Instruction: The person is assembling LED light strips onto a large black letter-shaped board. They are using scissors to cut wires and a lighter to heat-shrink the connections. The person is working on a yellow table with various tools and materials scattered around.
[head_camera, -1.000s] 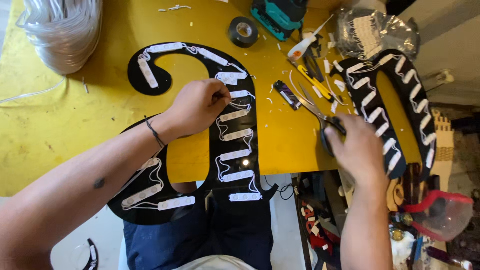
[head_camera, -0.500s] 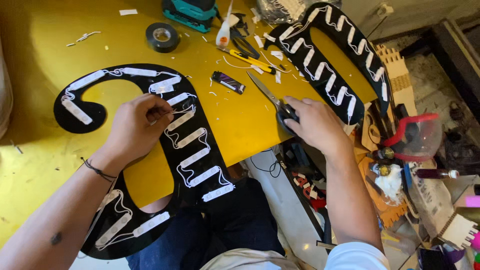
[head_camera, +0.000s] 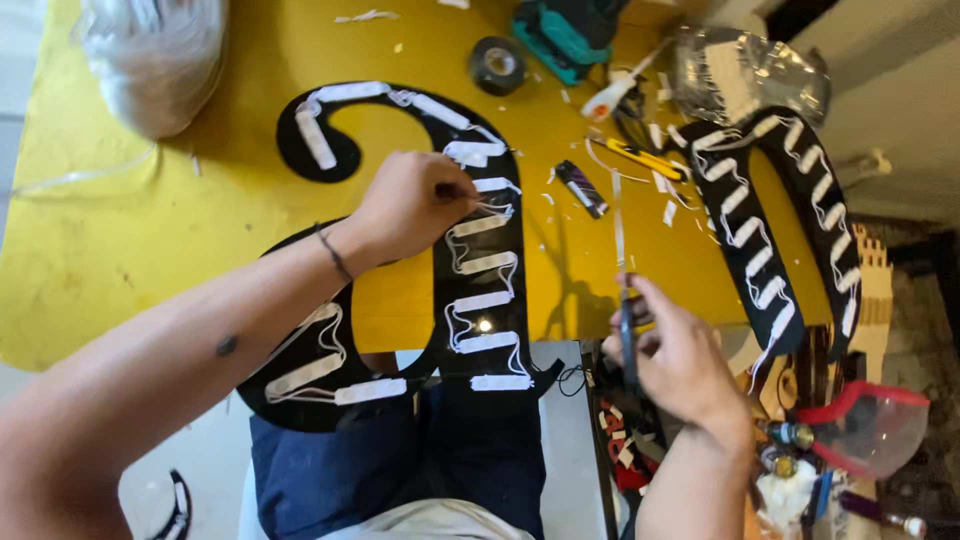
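Black letter-shaped panel (head_camera: 440, 300) lying flat on the yellow bench (head_camera: 120, 240), lower end overhanging the near edge above a lap in dark blue trousers (head_camera: 400, 470); glossy black face, curled hook at upper left, straight limb down the right; studded along its length with small white rectangular light modules (head_camera: 487, 263) joined by looping white wire, one bright glint low on the straight limb. Left hand (head_camera: 410, 205) resting on the upper part of the straight limb, fingers pinched shut on a strand of white wire (head_camera: 490, 207) between two modules; thin dark band round the wrist. Right hand (head_camera: 675, 355) off the bench edge to the right, fingers closed round the handles of scissors (head_camera: 622, 270), blades pointing up and away over the bench.

Further out: second black letter panel (head_camera: 775, 230) with the same white modules, at the right edge of the bench; black lighter (head_camera: 581, 189) between the two panels; yellow utility knife (head_camera: 645, 158) just beyond; roll of black tape (head_camera: 498, 66) and teal power tool (head_camera: 560, 35) at the far side; bundle of white wire (head_camera: 155, 60) at far left; white scraps scattered about.
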